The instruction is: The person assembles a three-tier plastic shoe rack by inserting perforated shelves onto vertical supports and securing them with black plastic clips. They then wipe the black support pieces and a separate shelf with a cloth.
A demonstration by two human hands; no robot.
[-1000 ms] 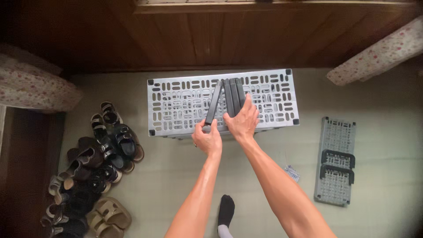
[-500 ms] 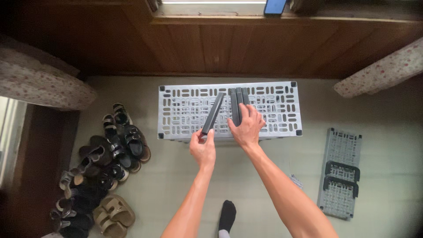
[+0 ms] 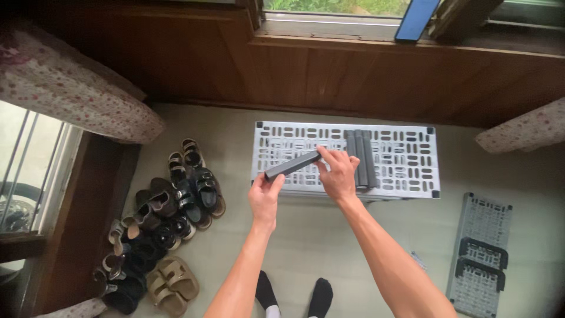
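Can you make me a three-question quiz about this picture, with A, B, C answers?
1. Where are the shoes?
A. on the rack
B. on the floor, left of the rack
C. on the windowsill

2. What colour is the bar held in both hands?
A. dark grey
B. red
C. yellow

3. How does the perforated shelf panel lie?
A. standing upright
B. flat, with more bars on it
C. folded in half

Answers: 1 B, the pile sits beside the wooden step. 2 A, left hand and right hand hold its ends. 3 B, spare bars rest on top.
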